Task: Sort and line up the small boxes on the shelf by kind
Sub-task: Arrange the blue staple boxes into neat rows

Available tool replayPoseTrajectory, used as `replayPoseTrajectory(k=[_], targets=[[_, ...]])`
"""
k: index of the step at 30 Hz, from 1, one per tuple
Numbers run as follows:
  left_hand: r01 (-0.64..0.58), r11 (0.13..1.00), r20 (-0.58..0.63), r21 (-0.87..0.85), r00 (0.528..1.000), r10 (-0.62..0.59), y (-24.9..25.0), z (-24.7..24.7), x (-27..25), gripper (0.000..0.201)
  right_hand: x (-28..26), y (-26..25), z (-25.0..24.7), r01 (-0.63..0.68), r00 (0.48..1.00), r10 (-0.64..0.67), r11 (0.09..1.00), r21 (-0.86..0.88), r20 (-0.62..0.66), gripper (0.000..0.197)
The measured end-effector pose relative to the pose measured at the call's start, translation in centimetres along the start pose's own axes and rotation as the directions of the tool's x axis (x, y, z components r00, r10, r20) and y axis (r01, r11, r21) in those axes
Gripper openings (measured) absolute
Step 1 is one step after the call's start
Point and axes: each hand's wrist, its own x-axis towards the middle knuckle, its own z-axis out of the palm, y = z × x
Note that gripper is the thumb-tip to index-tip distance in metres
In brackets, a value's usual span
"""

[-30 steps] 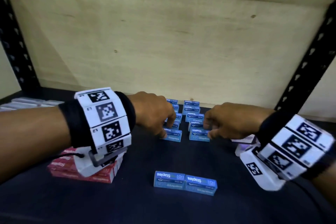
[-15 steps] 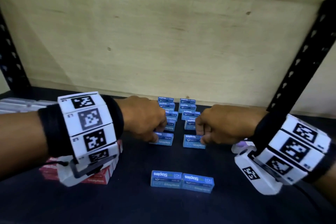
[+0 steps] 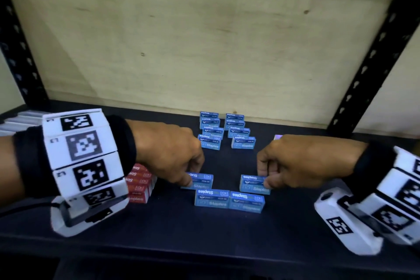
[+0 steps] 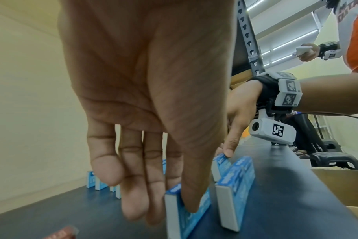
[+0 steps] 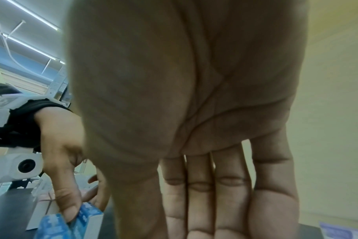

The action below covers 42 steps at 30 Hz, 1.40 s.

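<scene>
Left hand (image 3: 172, 154) pinches a blue staple box (image 3: 200, 180), thumb in front; right hand (image 3: 300, 161) pinches another box (image 3: 253, 185). Both sit just behind the near pair (image 3: 229, 199) on the shelf (image 3: 204, 241).

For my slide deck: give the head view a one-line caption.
Left hand and right hand each pinch a blue staples box near two lined-up columns.

shelf (image 3: 227, 245) dk | on it: blue boxes (image 3: 229, 198), red boxes (image 3: 138, 186)
</scene>
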Motion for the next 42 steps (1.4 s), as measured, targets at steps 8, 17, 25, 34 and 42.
replayPoseTrajectory(k=[8,17,25,34,42], targets=[[-0.005,0.999,0.009,-0.041,1.000,0.005,0.6,0.3,-1.3,0.017,-1.8,-0.7,0.9,-0.020,1.000,0.020,1.000,0.025,0.007,0.010],[0.065,0.990,0.077,-0.122,0.995,-0.055,1.8,0.2,-1.7,0.047,-2.8,-2.0,0.9,-0.050,0.998,0.051,0.998,-0.033,0.042,0.043],[0.071,0.992,0.039,-0.103,0.997,-0.068,3.2,0.5,-1.1,0.041,-1.9,-3.1,2.2,-0.002,1.000,0.003,0.999,-0.037,0.017,0.031],[0.018,0.995,-0.034,-0.095,0.999,-0.022,4.2,0.6,-0.2,0.037,-1.4,-3.8,2.3,0.035,0.999,-0.035,0.999,-0.039,-0.010,0.032],[0.037,0.992,-0.033,-0.120,0.999,-0.041,4.2,0.7,-0.2,0.037,-0.9,-4.1,2.6,0.046,0.999,-0.047,0.998,-0.048,-0.015,0.035]])
